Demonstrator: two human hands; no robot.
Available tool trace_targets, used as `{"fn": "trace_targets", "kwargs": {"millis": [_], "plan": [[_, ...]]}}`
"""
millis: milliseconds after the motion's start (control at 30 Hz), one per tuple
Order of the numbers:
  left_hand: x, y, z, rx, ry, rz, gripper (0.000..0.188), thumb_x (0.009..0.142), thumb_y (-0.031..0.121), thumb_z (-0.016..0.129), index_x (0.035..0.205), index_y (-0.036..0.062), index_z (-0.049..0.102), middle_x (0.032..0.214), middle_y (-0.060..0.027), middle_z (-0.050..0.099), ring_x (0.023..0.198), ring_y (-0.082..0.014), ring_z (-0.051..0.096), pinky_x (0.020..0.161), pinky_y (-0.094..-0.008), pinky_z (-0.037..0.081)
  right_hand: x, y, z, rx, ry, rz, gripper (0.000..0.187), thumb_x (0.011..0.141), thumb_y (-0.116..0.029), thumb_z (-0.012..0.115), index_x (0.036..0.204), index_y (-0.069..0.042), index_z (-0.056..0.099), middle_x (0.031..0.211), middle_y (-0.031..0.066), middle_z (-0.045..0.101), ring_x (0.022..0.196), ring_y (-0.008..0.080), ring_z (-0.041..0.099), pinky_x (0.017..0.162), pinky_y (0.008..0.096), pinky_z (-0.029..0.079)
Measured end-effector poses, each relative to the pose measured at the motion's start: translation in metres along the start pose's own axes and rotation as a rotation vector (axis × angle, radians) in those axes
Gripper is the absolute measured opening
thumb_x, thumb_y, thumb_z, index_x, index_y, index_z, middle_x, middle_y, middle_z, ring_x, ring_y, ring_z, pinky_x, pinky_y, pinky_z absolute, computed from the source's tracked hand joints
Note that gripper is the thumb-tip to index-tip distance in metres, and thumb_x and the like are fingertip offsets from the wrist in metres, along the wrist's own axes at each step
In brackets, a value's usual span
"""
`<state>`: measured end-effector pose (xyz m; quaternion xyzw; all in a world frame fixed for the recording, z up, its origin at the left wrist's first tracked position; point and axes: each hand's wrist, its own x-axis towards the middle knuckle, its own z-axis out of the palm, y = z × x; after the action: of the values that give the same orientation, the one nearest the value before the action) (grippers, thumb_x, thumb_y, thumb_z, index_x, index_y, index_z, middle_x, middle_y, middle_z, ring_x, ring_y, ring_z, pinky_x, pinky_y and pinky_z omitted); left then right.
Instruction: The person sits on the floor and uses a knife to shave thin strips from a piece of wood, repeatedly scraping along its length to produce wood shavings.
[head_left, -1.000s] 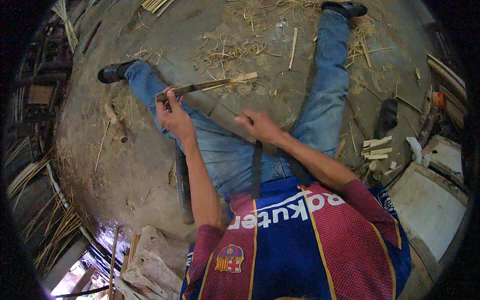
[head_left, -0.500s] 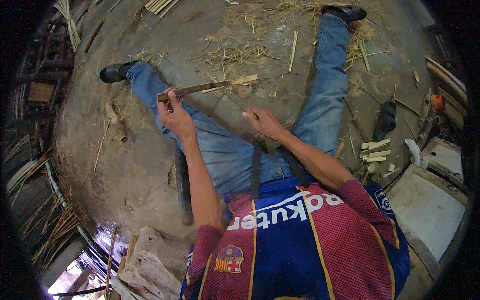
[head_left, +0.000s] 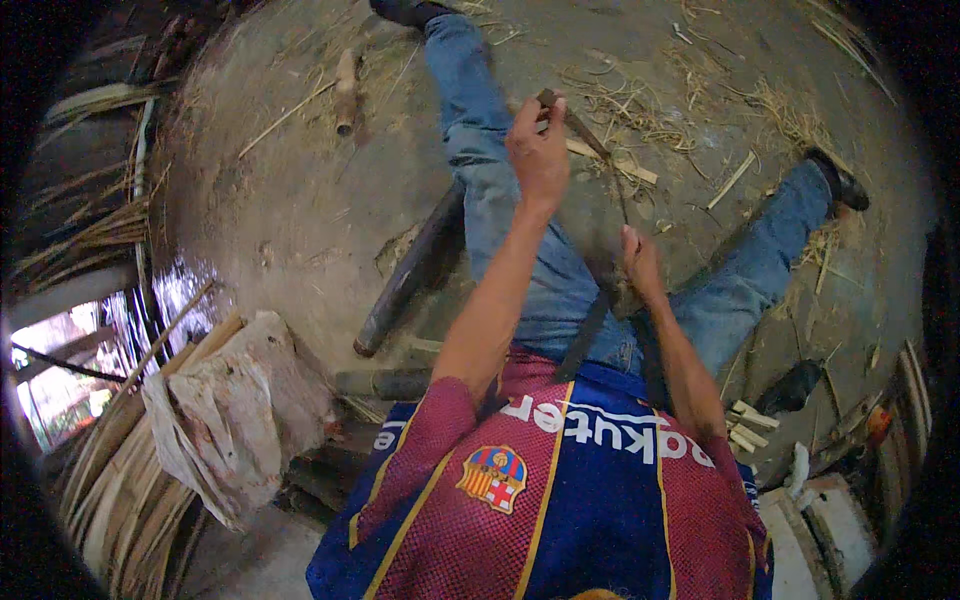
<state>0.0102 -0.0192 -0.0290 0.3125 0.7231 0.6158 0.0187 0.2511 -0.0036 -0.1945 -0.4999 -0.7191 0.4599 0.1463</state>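
Note:
My left hand (head_left: 540, 155) is closed round a dark brown wooden strip (head_left: 583, 132), whose blunt end sticks up past the fingers. The strip slants away to the right over my outstretched left leg. My right hand (head_left: 641, 262) is closed at the near end of a thin dark rod-like tool (head_left: 620, 195). In this view the tool's far tip meets the strip's far end; whether they touch I cannot tell. A pale split strip (head_left: 640, 172) lies on the ground behind them.
Fibre shavings (head_left: 625, 100) litter the ground ahead. A dark pole (head_left: 410, 275) lies left of my leg, with a short round stick (head_left: 346, 95) farther off. Pale cut pieces (head_left: 752, 428) and a dark bottle-like object (head_left: 795, 385) are at right. A whitish sack (head_left: 235, 410) stands left.
The view has swung left, so the scene sits farther right. My right hand's thin tool now appears to meet the brown strip's far end; before, a gap showed between them. Both hands keep their hold.

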Motion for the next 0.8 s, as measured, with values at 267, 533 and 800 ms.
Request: {"fn": "trace_targets", "kwargs": {"millis": [267,533,800], "plan": [[-0.001,-0.003,-0.003,-0.155,-0.018,-0.070,0.016,0.096,0.016,0.059,0.099,-0.0001,0.061,0.087,-0.0120,0.068,0.078,-0.0199,0.065,0.071,-0.0327,0.050,0.011,0.011,-0.002,0.167,-0.078,0.299,0.049,0.096,-0.050,0.052,0.078,-0.004,0.055,0.057,0.0023,0.047,0.047,0.0137,0.044,0.048,0.0316,0.039],[-0.032,-0.042,-0.006,-0.425,-0.008,-0.418,0.028,0.097,0.012,0.055,0.121,0.0016,0.047,0.091,-0.0107,0.065,0.073,-0.0175,0.065,0.062,-0.0304,0.055,0.012,-0.021,-0.024,-0.015,0.180,-0.046,0.045,0.093,-0.045,0.061,0.093,0.000,0.061,0.074,0.0064,0.061,0.071,0.0168,0.057,0.067,0.0323,0.046],[-0.077,-0.083,0.027,-0.721,0.060,-0.677,0.039,0.098,0.017,0.051,0.130,0.0008,0.036,0.101,-0.0151,0.063,0.067,-0.0201,0.066,0.061,-0.0293,0.055,-0.020,-0.035,-0.014,0.205,-0.209,0.295,0.042,0.091,-0.043,0.064,0.099,-0.003,0.061,0.077,0.0043,0.063,0.066,0.0139,0.058,0.061,0.0297,0.048]]}}
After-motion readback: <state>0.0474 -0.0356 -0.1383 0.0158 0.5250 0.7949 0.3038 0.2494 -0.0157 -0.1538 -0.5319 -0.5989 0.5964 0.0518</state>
